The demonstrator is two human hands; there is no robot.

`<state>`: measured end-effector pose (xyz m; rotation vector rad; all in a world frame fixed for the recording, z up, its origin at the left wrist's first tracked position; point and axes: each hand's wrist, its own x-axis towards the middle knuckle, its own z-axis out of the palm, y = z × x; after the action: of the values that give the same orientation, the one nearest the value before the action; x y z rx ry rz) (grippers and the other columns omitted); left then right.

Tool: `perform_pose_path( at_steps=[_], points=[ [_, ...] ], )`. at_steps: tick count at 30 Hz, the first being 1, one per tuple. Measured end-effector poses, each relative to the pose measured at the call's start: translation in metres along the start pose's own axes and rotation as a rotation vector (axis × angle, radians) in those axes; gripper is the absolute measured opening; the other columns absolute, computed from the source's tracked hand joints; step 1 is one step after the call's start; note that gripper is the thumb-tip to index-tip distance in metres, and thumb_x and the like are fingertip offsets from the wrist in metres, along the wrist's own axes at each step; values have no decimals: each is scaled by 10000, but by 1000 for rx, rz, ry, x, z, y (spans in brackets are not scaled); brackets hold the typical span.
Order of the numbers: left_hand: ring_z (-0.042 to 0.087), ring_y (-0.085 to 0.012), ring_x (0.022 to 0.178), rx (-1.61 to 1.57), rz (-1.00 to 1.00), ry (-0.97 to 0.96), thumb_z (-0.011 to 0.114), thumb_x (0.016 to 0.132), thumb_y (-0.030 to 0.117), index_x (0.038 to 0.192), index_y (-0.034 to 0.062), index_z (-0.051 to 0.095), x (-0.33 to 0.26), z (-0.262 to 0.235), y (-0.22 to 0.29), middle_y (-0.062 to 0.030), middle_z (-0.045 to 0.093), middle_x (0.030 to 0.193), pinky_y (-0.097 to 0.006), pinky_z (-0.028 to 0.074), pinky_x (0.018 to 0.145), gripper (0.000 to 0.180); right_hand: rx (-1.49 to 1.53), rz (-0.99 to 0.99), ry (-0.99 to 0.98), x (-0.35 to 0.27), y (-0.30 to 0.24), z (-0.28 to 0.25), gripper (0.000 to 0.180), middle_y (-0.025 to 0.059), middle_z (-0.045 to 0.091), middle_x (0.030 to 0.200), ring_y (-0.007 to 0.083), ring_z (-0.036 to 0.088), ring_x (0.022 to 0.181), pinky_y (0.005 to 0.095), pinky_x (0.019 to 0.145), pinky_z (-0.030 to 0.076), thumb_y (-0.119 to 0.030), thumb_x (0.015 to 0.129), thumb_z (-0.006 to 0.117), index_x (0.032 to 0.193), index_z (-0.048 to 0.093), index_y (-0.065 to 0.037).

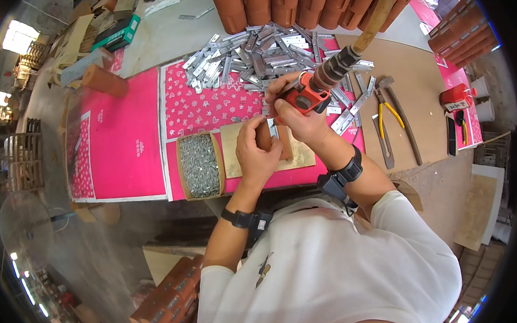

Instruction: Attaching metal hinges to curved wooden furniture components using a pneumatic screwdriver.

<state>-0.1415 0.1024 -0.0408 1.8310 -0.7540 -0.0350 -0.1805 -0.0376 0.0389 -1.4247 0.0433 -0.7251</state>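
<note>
My right hand (299, 114) grips an orange and black pneumatic tool (304, 95) whose dark coiled hose (336, 66) rises up to the right. My left hand (258, 150) holds a brown clay-coloured piece (265, 135) upright on a small wooden board (294, 154), with a metal strip against it right under the tool's nose. The tool's tip touches the top of that piece.
A heap of flat metal brackets (264, 56) lies behind the hands. A cardboard box of nails (198, 164) stands left of the board on the pink table cover (125, 137). Pliers (383, 124) and a hammer (401, 116) lie right. Brown tiles (302, 6) stand at the back.
</note>
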Motion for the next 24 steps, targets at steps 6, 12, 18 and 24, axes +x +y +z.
perform_pose_path(
  at_steps=[6,12,18,24],
  points=[
    [630,-321,1065,7,34,17,695,721,26,1203,21,567,1,0,-2,-165,628,1131,-403,493,941,498,98,16,124,4,-3,8,179,70,680,861,123,650,775,287,701,542,12,782,604,956,646,16],
    [626,-325,1075,22,60,11,697,707,31,1219,14,557,1,-1,-6,-168,622,1150,-405,492,940,531,58,53,108,2,-4,7,160,66,676,844,131,645,759,294,702,541,12,769,609,925,647,16],
    [625,-332,1079,-17,44,15,690,698,35,1232,0,546,0,1,-10,-173,622,1150,-410,489,945,555,-85,-7,-13,1,9,3,243,120,628,904,161,630,717,308,621,541,55,806,559,1037,529,-12],
    [622,-334,1080,-27,72,6,686,697,50,1248,3,536,1,0,-9,-175,617,1154,-409,484,952,573,-34,31,37,-1,13,2,222,111,635,892,162,635,721,308,636,543,53,800,563,1013,541,-7]
  ],
)
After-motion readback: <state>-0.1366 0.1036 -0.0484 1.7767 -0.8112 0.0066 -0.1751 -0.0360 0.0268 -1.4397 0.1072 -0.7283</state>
